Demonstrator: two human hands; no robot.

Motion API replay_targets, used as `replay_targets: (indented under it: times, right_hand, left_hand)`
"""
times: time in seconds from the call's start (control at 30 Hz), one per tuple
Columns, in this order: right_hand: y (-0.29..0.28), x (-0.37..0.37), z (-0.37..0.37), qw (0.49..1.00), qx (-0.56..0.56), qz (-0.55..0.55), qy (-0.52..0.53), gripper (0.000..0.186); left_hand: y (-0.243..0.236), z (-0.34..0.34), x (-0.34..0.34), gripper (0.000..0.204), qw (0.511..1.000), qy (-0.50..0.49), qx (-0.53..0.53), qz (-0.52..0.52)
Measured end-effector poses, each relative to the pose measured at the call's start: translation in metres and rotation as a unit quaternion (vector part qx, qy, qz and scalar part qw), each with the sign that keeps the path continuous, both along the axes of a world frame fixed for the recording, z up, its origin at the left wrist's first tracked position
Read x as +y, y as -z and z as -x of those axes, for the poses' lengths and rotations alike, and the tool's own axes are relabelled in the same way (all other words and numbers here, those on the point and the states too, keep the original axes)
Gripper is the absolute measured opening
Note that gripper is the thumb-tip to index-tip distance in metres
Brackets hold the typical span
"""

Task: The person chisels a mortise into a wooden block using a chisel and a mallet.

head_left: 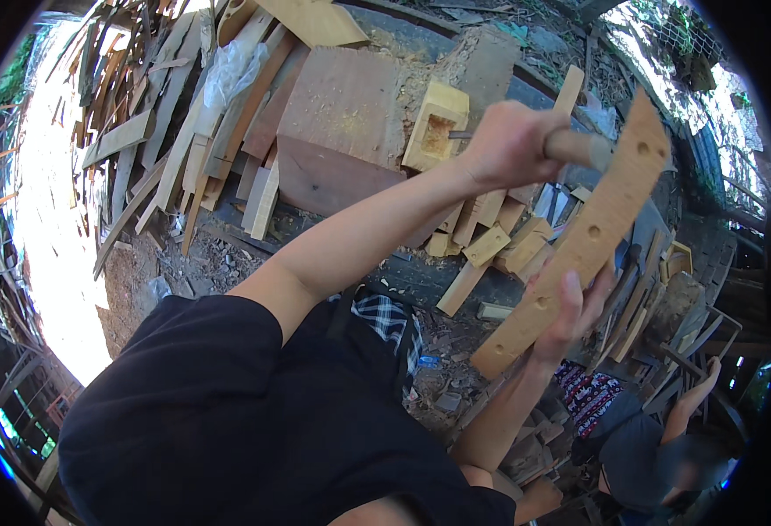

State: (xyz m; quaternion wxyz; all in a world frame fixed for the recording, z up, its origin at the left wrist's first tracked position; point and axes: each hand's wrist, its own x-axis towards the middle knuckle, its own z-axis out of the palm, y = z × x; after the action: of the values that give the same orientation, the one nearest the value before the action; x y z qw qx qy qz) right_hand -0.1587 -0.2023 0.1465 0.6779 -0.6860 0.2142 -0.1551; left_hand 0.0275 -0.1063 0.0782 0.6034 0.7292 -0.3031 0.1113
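My left hand [508, 145] is closed round a tool [578, 149] with a round wooden handle and a thin metal shaft sticking out leftward. My right hand [574, 311] grips a long, flat, light-brown board [613, 206] from below; it stands at a slant and has several round dents or holes along its face. The tool's handle end is near the board's upper part; whether they touch I cannot tell. Just left of my left hand, a yellowish wooden block with a carved hollow [429, 118] rests by a large reddish timber block [337, 162].
Stacked planks and offcuts [140, 140] lie at upper left, with a plastic bag [232, 70] among them. Small blocks [491, 245] are piled below the timber. Another person [631, 447] is at lower right near bent metal bars. Wood debris covers the dirt ground [184, 263].
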Motion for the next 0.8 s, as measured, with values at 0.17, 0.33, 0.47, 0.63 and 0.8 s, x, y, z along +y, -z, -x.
replay_targets:
  times: [0.17,0.33,0.47,0.63,0.8]
  right_hand:
    - [0.008,-0.007,0.008,0.999,-0.003,-0.035,0.015,0.061]
    - [0.022,0.001,0.023,0.995,0.049,0.04,0.078,0.063]
    - [0.025,0.009,0.028,0.985,0.051,0.126,0.107,0.055]
    - [0.02,0.015,0.03,0.986,0.053,0.048,0.153,0.056]
    - [0.017,0.019,0.03,0.982,0.059,0.041,0.177,0.058]
  left_hand:
    - [0.002,-0.053,0.067,0.017,0.944,-0.058,0.271,0.179]
    - [0.001,-0.075,0.112,0.035,0.875,-0.262,0.318,0.253]
    - [-0.01,-0.077,0.093,0.035,0.88,-0.191,0.328,0.284]
    - [-0.019,-0.074,0.06,0.037,0.93,-0.076,0.238,0.268]
    - [-0.011,-0.081,0.057,0.041,0.958,-0.099,0.22,0.154]
